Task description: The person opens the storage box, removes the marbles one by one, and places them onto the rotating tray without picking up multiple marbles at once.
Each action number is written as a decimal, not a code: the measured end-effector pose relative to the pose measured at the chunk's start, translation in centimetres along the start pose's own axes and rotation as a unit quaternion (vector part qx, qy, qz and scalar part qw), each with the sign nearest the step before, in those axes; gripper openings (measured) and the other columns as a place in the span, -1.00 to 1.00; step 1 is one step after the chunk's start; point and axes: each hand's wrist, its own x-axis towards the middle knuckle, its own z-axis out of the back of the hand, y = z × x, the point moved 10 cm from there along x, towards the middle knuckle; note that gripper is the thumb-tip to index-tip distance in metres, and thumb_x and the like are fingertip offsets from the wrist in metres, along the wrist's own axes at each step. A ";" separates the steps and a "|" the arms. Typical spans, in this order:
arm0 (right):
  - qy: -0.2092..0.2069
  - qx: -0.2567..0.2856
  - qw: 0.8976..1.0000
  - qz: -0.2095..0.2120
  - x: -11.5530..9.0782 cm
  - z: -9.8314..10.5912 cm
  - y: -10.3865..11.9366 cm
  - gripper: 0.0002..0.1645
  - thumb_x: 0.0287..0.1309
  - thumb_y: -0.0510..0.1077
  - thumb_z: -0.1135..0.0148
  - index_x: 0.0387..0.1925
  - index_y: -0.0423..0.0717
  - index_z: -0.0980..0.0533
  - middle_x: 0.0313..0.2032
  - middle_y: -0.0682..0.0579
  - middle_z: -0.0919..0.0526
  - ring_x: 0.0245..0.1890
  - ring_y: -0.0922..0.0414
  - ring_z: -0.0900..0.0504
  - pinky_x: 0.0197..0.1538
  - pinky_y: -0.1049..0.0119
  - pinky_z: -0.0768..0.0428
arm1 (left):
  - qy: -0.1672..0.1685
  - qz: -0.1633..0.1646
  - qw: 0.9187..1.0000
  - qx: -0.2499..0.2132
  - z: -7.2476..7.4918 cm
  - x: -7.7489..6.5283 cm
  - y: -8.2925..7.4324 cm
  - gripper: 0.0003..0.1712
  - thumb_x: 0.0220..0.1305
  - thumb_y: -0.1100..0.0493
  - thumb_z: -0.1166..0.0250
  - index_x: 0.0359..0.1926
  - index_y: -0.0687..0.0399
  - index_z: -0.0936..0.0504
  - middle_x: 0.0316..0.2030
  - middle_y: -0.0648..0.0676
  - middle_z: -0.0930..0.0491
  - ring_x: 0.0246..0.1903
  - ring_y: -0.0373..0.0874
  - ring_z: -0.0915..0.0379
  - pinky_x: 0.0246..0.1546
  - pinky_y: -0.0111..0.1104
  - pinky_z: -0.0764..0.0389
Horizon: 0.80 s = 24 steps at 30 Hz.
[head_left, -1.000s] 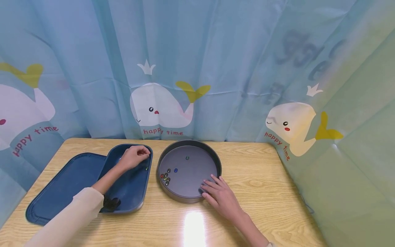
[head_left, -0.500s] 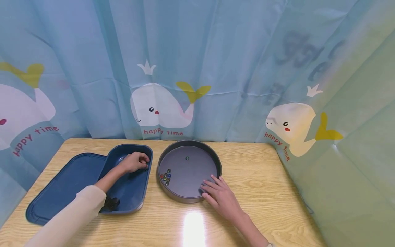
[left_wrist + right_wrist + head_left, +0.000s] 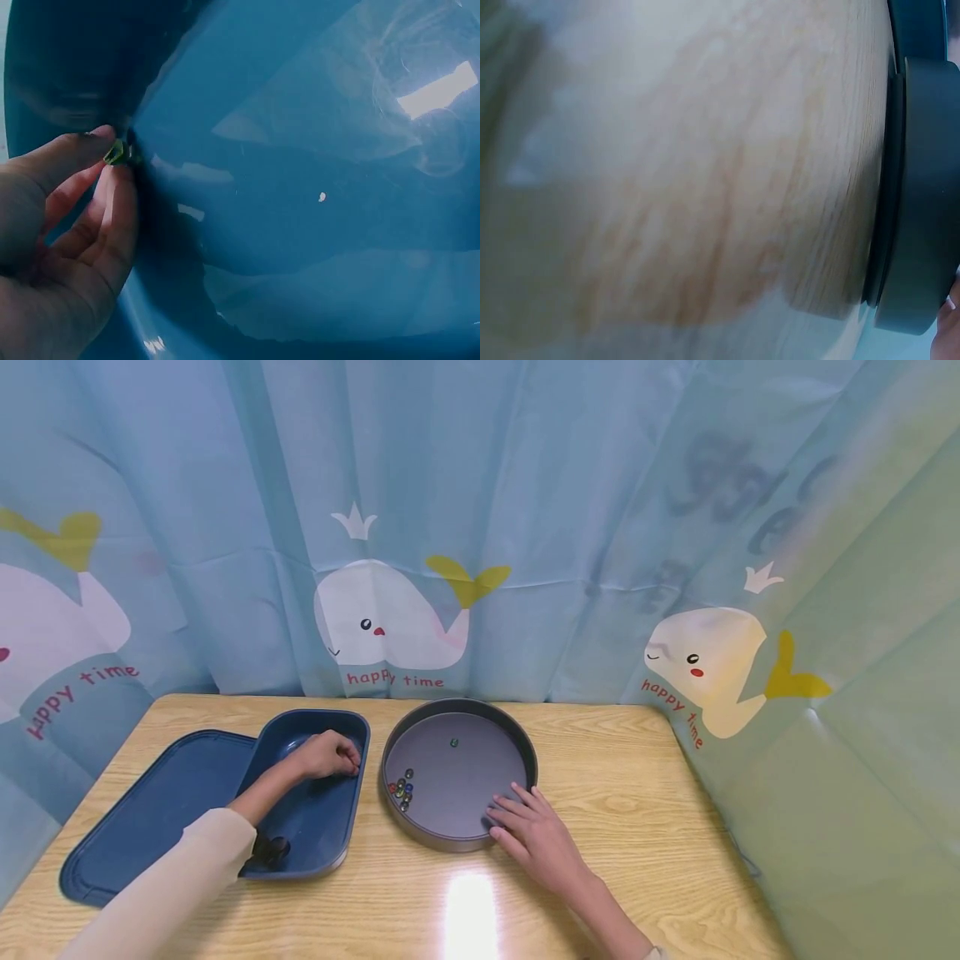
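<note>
My left hand [image 3: 324, 755] reaches down into a deep blue bin [image 3: 330, 835], close to its right wall. In the left wrist view, its thumb and fingertips pinch a small green glass marble [image 3: 114, 153] low against that wall. A round dark grey pan [image 3: 465, 797] stands just right of the bin. Several marbles [image 3: 401, 790] cluster at the pan's left side, among them a red and a blue one, and a lone green marble [image 3: 453, 742] lies toward its far side. My right hand [image 3: 542, 843] rests on the pan's near right rim, fingers spread.
A flat blue lid [image 3: 161, 810] lies left of the bin, partly under the left sleeve [image 3: 180, 885]. The wooden table [image 3: 615, 777] extends right of the pan. A blue whale-print curtain [image 3: 555, 527] hangs along the back and the right side.
My left hand has lowered along the bin's right wall and taken hold of the green marble there. In the pan, the blue marble has rolled left into the cluster. My right hand stays put.
</note>
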 end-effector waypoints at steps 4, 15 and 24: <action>-0.002 -0.003 1.000 0.003 0.0 0.0 0.0 -0.58 0.44 0.12 -0.11 0.10 0.01 -0.66 0.20 0.06 -0.59 0.38 -0.07 -0.32 0.40 -0.11 -0.14 | -0.005 -0.012 1.000 0.011 0.4 -0.1 -0.2 -0.89 0.21 0.44 -0.31 -0.38 0.25 -0.74 -0.46 0.03 -0.68 -0.45 -0.16 -0.49 -0.37 -0.29 -0.53; 0.002 -0.011 1.000 0.001 -0.1 0.0 0.0 -0.57 0.45 0.12 -0.10 0.10 0.01 -0.66 0.20 0.06 -0.59 0.38 -0.07 -0.32 0.39 -0.13 -0.15 | -0.044 0.004 0.998 -0.045 2.5 -0.7 -0.9 -0.87 0.27 0.33 -0.34 -0.20 0.32 -0.75 -0.27 0.15 -0.71 -0.26 -0.03 -0.58 -0.15 -0.08 -0.60; -0.008 -0.016 1.000 0.010 -0.1 0.0 0.1 -0.59 0.44 0.10 -0.12 0.09 -0.01 -0.67 0.18 0.03 -0.60 0.36 -0.10 -0.35 0.36 -0.17 -0.19 | -0.069 0.009 0.993 -0.091 3.6 -1.4 -1.4 -0.78 0.30 0.34 -0.30 -0.07 0.38 -0.69 -0.19 0.20 -0.69 -0.15 0.10 -0.60 -0.02 0.03 -0.55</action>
